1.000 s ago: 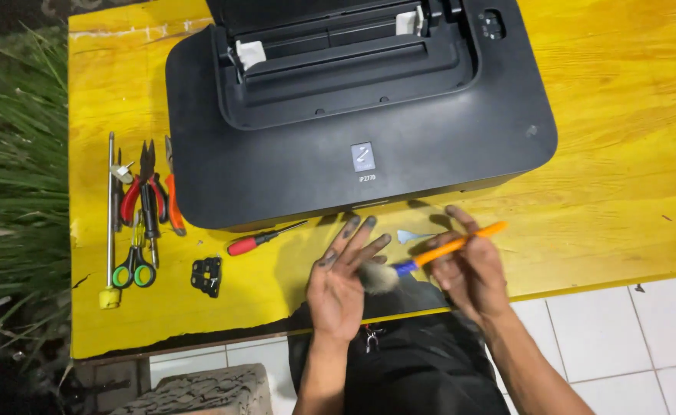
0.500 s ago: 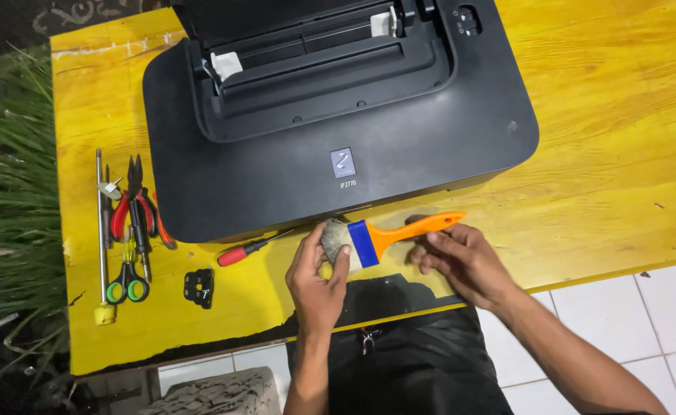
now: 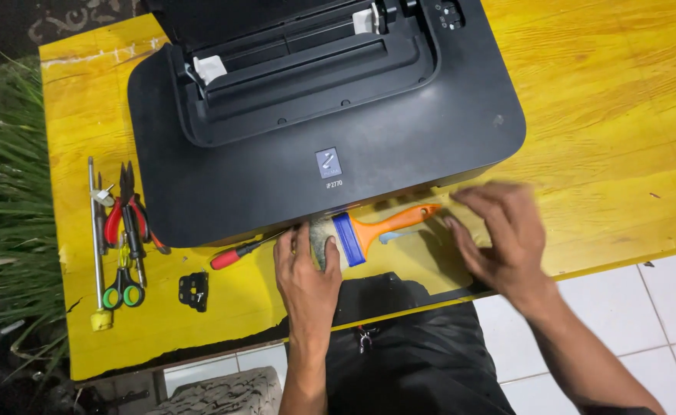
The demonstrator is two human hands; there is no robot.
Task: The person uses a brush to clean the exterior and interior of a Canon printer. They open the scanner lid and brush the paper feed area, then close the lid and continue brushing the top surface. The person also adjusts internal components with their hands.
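A paintbrush (image 3: 388,225) with an orange handle, blue ferrule and pale bristles lies on the yellow table (image 3: 622,115), just in front of a black printer (image 3: 399,131). My left hand (image 3: 307,273) is closed around the brush's bristle end, thumb on one side and fingers on the other. My right hand (image 3: 503,234) hovers blurred just right of the handle's tip, fingers spread, holding nothing. The printer's top is open, with white tabs showing inside.
A red-handled screwdriver (image 3: 238,252) lies left of my left hand. Further left are red pliers (image 3: 119,223), green-handled scissors (image 3: 122,292), a thin metal rod (image 3: 93,238) and a small black part (image 3: 193,290). Grass borders the left; white floor tiles (image 3: 661,323) lie below the table edge.
My right hand has let go of the orange handle and moved right. The brush now rests on the table, with my left hand still on its bristles.
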